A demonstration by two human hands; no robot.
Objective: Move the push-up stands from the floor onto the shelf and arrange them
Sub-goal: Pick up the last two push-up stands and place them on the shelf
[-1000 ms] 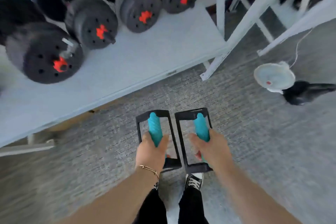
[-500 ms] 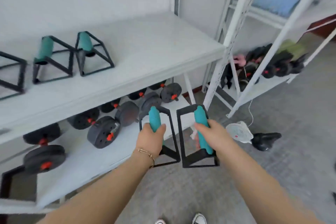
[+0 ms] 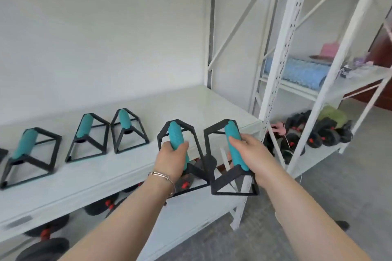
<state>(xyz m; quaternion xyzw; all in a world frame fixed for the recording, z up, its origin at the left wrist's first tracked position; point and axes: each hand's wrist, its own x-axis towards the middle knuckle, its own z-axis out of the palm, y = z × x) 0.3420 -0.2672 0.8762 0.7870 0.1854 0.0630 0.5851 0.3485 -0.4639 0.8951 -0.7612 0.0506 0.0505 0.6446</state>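
gripping one push-up stand apiece, both hands are wrapped round the teal grips: the left hand (image 3: pixel 171 161) holds the left-hand stand (image 3: pixel 175 133) and the right hand (image 3: pixel 248 154) holds the right-hand stand (image 3: pixel 231 133), each curled right round its grip, neither spread. both stands hang in the air, not yet set down. their far ends reach over the shelf (image 3: pixel 201 101), while their near base bars hang out past its front edge.

the landmark that matters is the end stand (image 3: pixel 127 131), last in the row already on the shelf. from it, the left-hand stand lies just to the right and a little nearer the person. the right-hand stand lies further right again, close beside the other, and their black frames seem to touch or overlap low down. bare shelf lies to the right of the end stand and beyond the held pair, so the move i'd expect is forward and down.

the held grips run roughly front-to-back, much like the end stand's grip — so little turning looks needed. the left hand is the nearer to the end stand, and its stand should probably land first to fix the spacing.
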